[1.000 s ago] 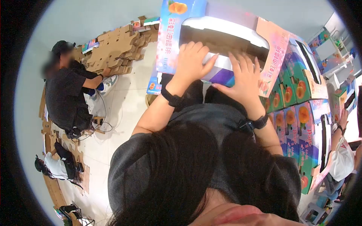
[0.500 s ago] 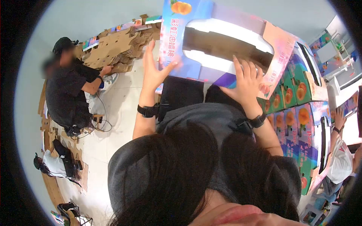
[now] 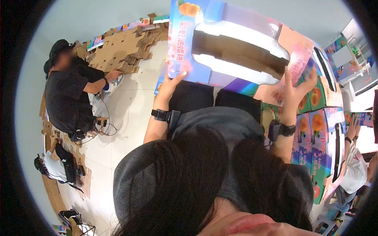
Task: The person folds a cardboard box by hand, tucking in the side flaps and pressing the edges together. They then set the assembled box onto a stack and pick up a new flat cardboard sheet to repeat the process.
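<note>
A printed cardboard fruit carton, open at the top with a wide cut-out, stands before my lap. Peaches and Chinese lettering decorate its blue and pink ends. My left hand is at the near left corner, thumb over the edge and fingers hidden behind the side. At the near right corner, my right hand has thumb and fingers spread on either side of the edge. Both wrists wear black bands.
Stacked fruit cartons rise at my right. Flattened cardboard lies along the far left wall. A person in black sits at left beside a cable; another person is farther back. A person in white is at right.
My left hand has come down from beside the carton onto its near left corner. My right hand has slid from the near edge out to the right corner. The carton shifted slightly.
</note>
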Motion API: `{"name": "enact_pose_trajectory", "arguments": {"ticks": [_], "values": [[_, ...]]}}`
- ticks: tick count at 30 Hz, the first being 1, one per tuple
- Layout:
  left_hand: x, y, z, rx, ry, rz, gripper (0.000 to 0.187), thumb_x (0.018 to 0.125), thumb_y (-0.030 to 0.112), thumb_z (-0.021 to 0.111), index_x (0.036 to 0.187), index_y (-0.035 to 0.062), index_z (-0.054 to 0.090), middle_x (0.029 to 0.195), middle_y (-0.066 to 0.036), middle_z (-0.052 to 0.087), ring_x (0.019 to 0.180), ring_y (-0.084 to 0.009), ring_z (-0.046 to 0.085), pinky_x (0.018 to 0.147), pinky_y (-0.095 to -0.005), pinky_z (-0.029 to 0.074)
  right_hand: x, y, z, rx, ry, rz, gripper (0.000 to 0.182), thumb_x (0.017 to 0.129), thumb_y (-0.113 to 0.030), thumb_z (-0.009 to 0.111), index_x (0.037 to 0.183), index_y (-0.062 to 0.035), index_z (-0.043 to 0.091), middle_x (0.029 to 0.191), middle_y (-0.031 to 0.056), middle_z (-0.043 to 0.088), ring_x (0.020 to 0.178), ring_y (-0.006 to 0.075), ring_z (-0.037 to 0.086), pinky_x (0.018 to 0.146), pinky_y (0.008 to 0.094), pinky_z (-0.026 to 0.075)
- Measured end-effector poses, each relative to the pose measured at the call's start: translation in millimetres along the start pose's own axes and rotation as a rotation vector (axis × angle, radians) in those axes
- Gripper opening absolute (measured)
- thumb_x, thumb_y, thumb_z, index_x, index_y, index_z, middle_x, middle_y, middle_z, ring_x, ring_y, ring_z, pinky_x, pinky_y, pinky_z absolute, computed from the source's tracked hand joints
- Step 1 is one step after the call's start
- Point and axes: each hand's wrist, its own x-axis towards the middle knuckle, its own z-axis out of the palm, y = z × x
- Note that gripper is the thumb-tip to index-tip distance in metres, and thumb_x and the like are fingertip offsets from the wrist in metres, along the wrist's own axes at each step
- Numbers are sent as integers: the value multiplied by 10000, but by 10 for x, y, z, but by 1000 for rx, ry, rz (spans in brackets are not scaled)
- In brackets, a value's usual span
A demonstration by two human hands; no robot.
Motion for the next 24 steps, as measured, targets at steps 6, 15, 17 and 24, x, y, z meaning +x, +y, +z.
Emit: {"name": "enact_pose_trajectory", "arguments": {"ticks": [6, 15, 17, 24], "values": [[-9, -230, -166, 35, 13, 10, 791, 868, 240, 802, 1500, 16, 382, 1377, -111, 548, 1268, -217, 518, 1109, -362, 388, -402, 627, -419, 685, -537, 956, 624, 947, -431, 634, 1410, -57, 447, 1235, 144, 594, 990, 232, 639, 848, 349, 544], [91, -560, -274, 303, 126, 90, 713, 966, 313, 671, 1521, -10, 361, 1511, -143, 416, 1377, -275, 410, 1170, -384, 291, -613, 1029, -147, 1098, -369, 1044, 414, 914, -271, 697, 1222, -41, 544, 1073, 69, 628, 995, 211, 656, 873, 393, 556], [44, -360, -150, 455, 113, 147, 697, 995, 351, 624, 1525, -18, 361, 1529, -149, 395, 1404, -272, 376, 1186, -384, 259, -655, 1183, -144, 1173, -412, 1061, 403, 919, -278, 688, 1216, -43, 549, 1069, 79, 638, 995, 226, 662, 876, 403, 560], [194, 209, 442, -99, 30, 184, 762, 1021, 541, 470, 1550, 16, 307, 1557, -113, 388, 1432, -266, 370, 1188, -399, 285, -550, 561, 6, 1261, -345, 1100, 399, 961, -326, 629, 1233, -46, 551, 1086, 114, 647, 970, 281, 670, 841, 435, 569]]}}
